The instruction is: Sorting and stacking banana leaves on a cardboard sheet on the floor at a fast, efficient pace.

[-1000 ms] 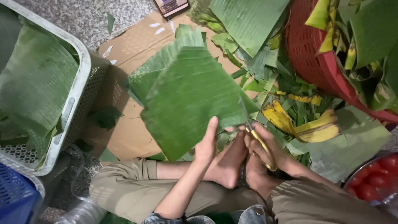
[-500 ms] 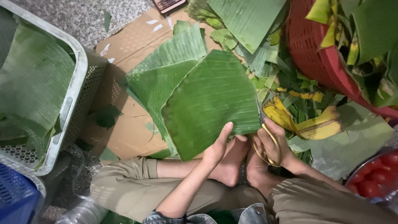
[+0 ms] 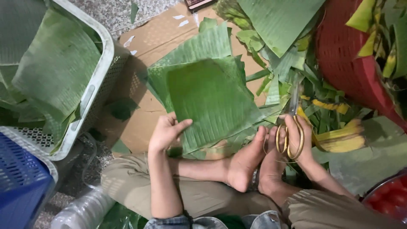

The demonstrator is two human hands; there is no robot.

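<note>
Gripping cut banana leaf (image 3: pixel 212 101) at lower corner: left hand (image 3: pixel 166 132). Right hand (image 3: pixel 296 138) closed around scissors (image 3: pixel 291 127), blades up. Leaf scraps (image 3: pixel 280 72) beyond right hand; grey basket (image 3: pixel 99 85) left of left hand.

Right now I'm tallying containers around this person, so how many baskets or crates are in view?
3: a white crate holding leaves at left, a blue crate at lower left, a red basket at upper right. Others may lie out of frame.

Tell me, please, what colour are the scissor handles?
Golden yellow on the scissors in the right hand, head view.
</note>
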